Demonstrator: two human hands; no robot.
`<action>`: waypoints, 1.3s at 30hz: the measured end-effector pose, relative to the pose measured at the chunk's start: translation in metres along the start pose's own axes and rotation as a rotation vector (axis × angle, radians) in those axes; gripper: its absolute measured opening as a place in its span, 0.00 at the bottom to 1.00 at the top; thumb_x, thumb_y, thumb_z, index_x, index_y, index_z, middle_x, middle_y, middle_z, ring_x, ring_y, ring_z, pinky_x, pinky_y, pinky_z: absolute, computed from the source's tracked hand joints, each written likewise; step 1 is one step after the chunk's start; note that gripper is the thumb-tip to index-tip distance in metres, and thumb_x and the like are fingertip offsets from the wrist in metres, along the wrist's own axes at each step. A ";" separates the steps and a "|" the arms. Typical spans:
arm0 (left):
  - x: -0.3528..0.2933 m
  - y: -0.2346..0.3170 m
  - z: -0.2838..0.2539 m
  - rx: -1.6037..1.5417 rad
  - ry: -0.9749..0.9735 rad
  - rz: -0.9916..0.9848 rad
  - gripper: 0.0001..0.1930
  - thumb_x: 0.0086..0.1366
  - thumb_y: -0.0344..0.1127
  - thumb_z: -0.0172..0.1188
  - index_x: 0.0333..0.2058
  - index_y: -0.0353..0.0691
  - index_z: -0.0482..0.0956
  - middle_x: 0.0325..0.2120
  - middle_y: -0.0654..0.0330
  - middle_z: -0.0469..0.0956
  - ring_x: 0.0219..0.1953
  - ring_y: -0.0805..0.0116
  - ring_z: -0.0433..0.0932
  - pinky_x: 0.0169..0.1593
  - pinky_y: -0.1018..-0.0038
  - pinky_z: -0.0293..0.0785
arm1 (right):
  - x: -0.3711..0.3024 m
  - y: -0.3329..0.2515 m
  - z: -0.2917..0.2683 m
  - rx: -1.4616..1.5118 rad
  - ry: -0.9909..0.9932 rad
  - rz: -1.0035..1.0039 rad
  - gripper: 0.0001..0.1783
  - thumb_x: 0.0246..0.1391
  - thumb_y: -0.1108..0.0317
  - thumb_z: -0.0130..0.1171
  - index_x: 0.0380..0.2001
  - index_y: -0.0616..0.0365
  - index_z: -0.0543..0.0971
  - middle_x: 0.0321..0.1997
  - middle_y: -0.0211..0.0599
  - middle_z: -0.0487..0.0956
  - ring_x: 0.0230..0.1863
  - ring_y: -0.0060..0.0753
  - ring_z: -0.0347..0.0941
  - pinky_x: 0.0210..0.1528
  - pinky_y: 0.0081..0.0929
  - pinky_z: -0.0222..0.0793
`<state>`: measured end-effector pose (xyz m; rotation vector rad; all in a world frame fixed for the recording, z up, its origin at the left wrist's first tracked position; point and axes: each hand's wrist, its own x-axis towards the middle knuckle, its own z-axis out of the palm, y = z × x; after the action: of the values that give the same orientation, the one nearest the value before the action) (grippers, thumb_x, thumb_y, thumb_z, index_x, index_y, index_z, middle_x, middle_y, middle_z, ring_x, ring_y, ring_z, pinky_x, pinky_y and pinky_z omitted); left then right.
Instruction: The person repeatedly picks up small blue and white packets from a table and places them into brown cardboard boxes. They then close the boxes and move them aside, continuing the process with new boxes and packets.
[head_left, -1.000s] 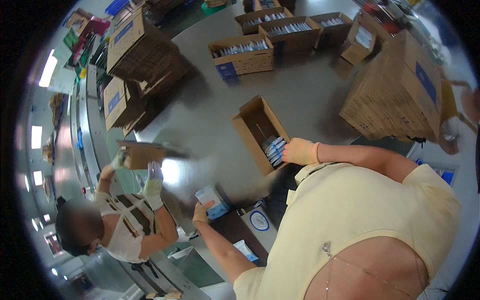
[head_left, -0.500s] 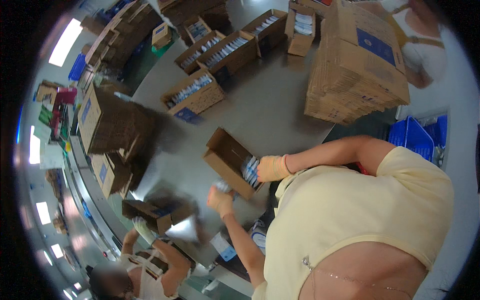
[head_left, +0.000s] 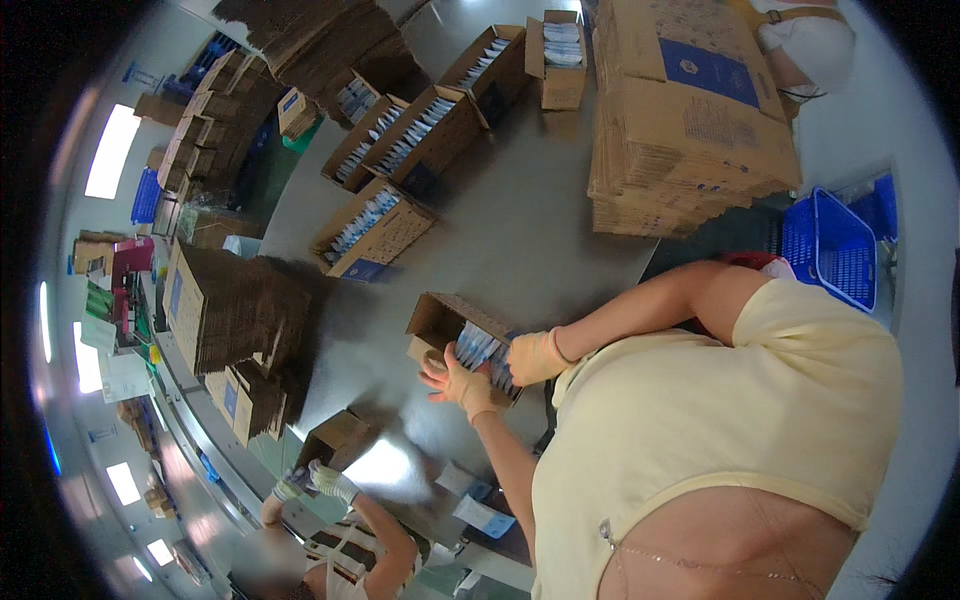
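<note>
An open cardboard box (head_left: 436, 318) lies on the metal table before me, with several blue-and-white packets (head_left: 478, 346) standing in a row in its near part. My left hand (head_left: 466, 386), in a pale glove, is at the box's left side by the packets. Its fingers are spread and nothing shows between them. My right hand (head_left: 536, 358), gloved as well, is closed at the right side of the box against the packets. Its fingertips are hidden, so what they grip does not show.
Filled boxes (head_left: 372, 232) stand farther off on the table (head_left: 500, 215). Tall stacks of flattened cartons (head_left: 690, 150) rise at right and left (head_left: 235, 310). Loose packets (head_left: 484, 516) lie near my left forearm. A co-worker's gloved hands (head_left: 330, 482) handle another box (head_left: 335, 438). Blue baskets (head_left: 830, 250) are at right.
My left hand has moved from outside the box, where it held a packet, up to the packets and spread its fingers. More packets show in the box. The co-worker's box has shifted.
</note>
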<state>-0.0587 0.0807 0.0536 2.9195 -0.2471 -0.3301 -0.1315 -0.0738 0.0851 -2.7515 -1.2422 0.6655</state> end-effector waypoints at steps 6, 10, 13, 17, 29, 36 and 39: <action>0.011 0.021 -0.029 -0.128 0.244 0.527 0.31 0.51 0.36 0.65 0.54 0.40 0.67 0.61 0.51 0.58 0.64 0.51 0.54 0.63 0.54 0.50 | 0.005 0.001 0.014 0.015 0.087 0.033 0.12 0.45 0.66 0.57 0.37 0.49 0.80 0.36 0.33 0.81 0.38 0.39 0.79 0.36 0.37 0.74; 0.032 0.041 0.000 0.114 -0.102 0.227 0.14 0.61 0.40 0.50 0.38 0.36 0.76 0.38 0.47 0.78 0.40 0.49 0.79 0.41 0.58 0.76 | 0.013 -0.006 0.012 -0.006 0.056 0.150 0.12 0.47 0.67 0.55 0.37 0.47 0.80 0.35 0.31 0.82 0.37 0.39 0.80 0.33 0.36 0.74; 0.035 0.047 -0.001 0.163 -0.208 0.290 0.15 0.62 0.41 0.48 0.36 0.38 0.79 0.37 0.49 0.80 0.39 0.50 0.79 0.41 0.58 0.76 | 0.003 -0.006 -0.006 -0.075 0.046 0.095 0.12 0.49 0.66 0.56 0.40 0.47 0.79 0.41 0.27 0.80 0.44 0.34 0.77 0.38 0.32 0.74; 0.000 0.027 -0.004 -0.254 0.189 0.329 0.16 0.63 0.38 0.50 0.47 0.38 0.75 0.46 0.49 0.76 0.50 0.53 0.74 0.53 0.61 0.68 | 0.005 -0.006 -0.003 -0.148 0.018 0.082 0.14 0.51 0.66 0.55 0.43 0.47 0.77 0.44 0.27 0.78 0.49 0.31 0.74 0.42 0.31 0.72; -0.338 -0.193 0.031 -0.117 0.539 -0.614 0.13 0.56 0.29 0.57 0.41 0.39 0.77 0.38 0.51 0.77 0.42 0.50 0.74 0.48 0.60 0.70 | 0.005 -0.001 0.000 -0.115 0.034 0.049 0.10 0.47 0.68 0.57 0.36 0.51 0.77 0.38 0.31 0.76 0.44 0.34 0.72 0.40 0.31 0.69; -0.458 -0.236 0.042 0.034 -0.281 -1.188 0.20 0.43 0.34 0.71 0.38 0.43 0.77 0.39 0.54 0.79 0.42 0.54 0.77 0.42 0.60 0.74 | 0.009 -0.001 -0.001 -0.097 0.029 0.060 0.12 0.45 0.70 0.58 0.37 0.52 0.77 0.38 0.33 0.76 0.43 0.35 0.72 0.40 0.32 0.70; -0.430 -0.267 0.040 -0.256 -0.090 -1.032 0.19 0.42 0.36 0.73 0.34 0.39 0.79 0.32 0.54 0.79 0.36 0.60 0.78 0.40 0.64 0.73 | 0.008 -0.006 -0.008 -0.078 0.007 0.087 0.12 0.45 0.70 0.58 0.37 0.52 0.77 0.38 0.33 0.76 0.43 0.35 0.72 0.40 0.32 0.70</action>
<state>-0.4435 0.4124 0.0467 2.5157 1.2169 -0.5637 -0.1283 -0.0628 0.0908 -2.8831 -1.1783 0.6259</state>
